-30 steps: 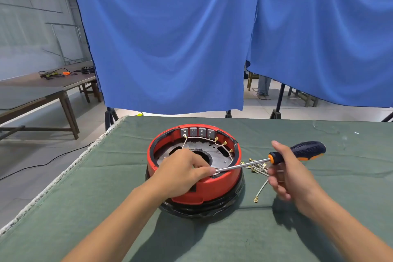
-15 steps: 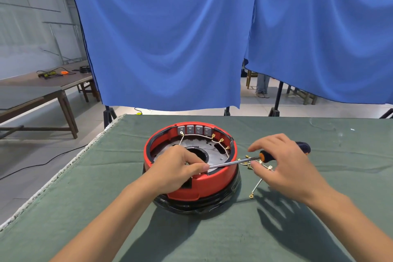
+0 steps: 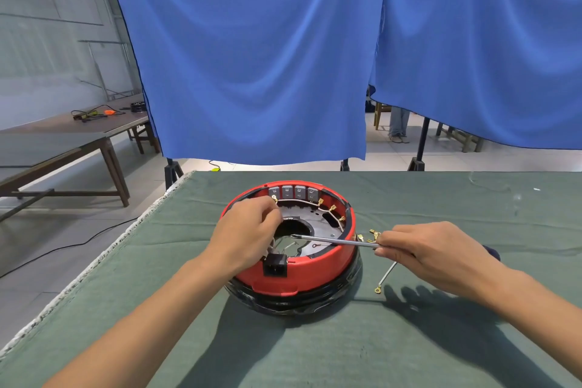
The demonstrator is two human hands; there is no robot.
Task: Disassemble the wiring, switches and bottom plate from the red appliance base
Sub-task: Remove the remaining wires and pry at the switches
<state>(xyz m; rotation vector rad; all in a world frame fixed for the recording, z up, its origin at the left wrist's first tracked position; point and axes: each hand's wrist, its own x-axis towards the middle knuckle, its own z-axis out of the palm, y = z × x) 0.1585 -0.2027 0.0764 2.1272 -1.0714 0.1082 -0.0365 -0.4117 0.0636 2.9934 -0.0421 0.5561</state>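
Head view. The red appliance base (image 3: 293, 264) sits upside down on the green cloth-covered table (image 3: 441, 340), near its far left corner, with the dark bottom plate (image 3: 321, 224) and a row of grey switches (image 3: 293, 192) showing inside the rim. White wiring (image 3: 327, 214) with brass terminals runs along the far inner wall; a loose wire (image 3: 385, 277) lies on the cloth just right of the base.

The left hand (image 3: 245, 236) has moved from the near rim, uncovering the black socket (image 3: 275, 264), and now reaches inside with curled fingers at a wire terminal; whether it pinches it cannot be told. The right hand (image 3: 431, 252) grips the screwdriver (image 3: 333, 241) by the shaft end, covering most of the handle, which earlier was exposed. The tip now lies over the central opening.
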